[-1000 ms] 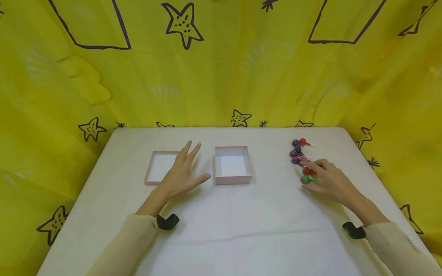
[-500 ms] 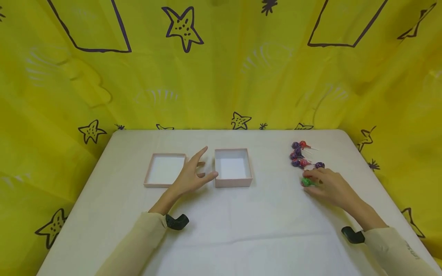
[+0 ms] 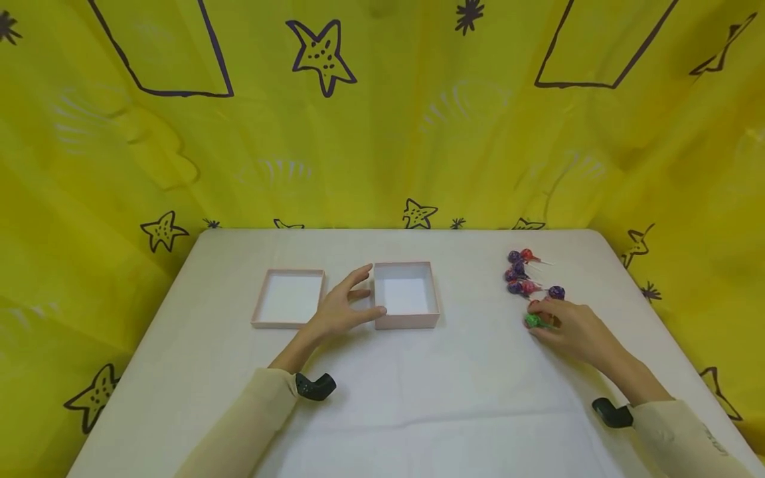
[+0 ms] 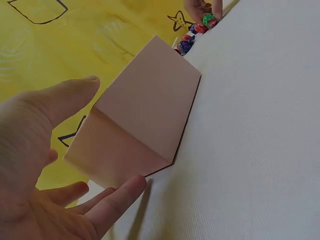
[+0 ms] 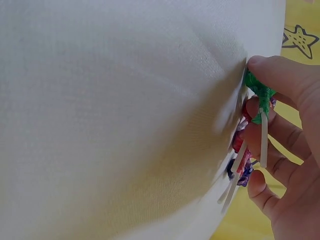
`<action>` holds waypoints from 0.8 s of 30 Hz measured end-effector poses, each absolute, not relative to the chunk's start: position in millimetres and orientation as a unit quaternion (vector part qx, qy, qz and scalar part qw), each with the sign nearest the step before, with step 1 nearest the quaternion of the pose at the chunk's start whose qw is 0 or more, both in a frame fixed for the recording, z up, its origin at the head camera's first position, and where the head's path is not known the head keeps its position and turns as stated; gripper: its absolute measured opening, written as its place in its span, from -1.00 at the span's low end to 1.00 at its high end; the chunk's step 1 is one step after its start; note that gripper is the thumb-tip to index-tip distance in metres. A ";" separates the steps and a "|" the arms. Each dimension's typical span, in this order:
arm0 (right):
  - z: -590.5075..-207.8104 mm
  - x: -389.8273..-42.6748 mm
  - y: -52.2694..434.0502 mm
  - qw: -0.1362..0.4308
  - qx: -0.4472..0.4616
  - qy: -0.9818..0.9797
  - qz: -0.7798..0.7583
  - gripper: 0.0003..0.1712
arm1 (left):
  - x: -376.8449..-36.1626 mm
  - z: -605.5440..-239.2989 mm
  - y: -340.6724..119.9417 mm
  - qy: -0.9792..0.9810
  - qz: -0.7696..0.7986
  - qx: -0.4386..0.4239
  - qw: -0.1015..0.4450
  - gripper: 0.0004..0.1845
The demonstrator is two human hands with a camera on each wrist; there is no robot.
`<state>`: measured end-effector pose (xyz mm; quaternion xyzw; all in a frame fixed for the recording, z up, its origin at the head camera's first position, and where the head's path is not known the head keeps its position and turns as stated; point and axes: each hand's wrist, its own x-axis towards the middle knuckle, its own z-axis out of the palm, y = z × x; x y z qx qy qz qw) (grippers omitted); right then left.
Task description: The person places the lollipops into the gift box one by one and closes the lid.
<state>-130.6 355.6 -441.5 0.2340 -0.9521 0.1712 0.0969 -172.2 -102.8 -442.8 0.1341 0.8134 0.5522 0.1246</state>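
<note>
My left hand point(image 3: 336, 312) is at the left side of a square pale pink box point(image 3: 408, 322) with a white inside. In the left wrist view its thumb point(image 4: 75, 97) is near the box's upper edge, and a fingertip point(image 4: 134, 184) is at its lower edge. At the right, my right hand point(image 3: 574, 332) has thumb and forefinger on either side of a green-wrapped lollipop point(image 5: 257, 87), pinching its head. The white stick point(image 5: 264, 142) points toward the palm. A red lollipop point(image 5: 240, 140) lies just beyond, partly hidden by the fingers.
Several purple and red lollipops point(image 3: 515, 273) lie in a loose cluster behind the right hand. A shallow pink-rimmed lid point(image 3: 258, 307) lies left of the box. White cloth point(image 3: 442, 378) covers the table, and a yellow patterned curtain point(image 3: 382, 146) hangs around it.
My left hand has moved right, from over the lid to the box's side. My right hand has dropped slightly and closed in on the green lollipop; a purple lollipop behind it has come into view.
</note>
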 end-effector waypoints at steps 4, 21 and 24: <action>-441.4 -129.0 355.4 0.078 0.220 -0.956 0.176 -0.67 | -173.0 -444.1 -101.4 0.805 0.561 0.144 0.130 -0.03; -426.1 -131.3 360.6 0.029 0.232 -0.952 0.200 -0.69 | -180.3 -446.3 -104.1 0.772 0.593 0.165 0.158 -0.02; -421.1 -135.6 361.2 0.039 0.253 -0.944 0.209 -0.70 | -182.5 -446.2 -103.7 0.770 0.594 0.166 0.163 -0.02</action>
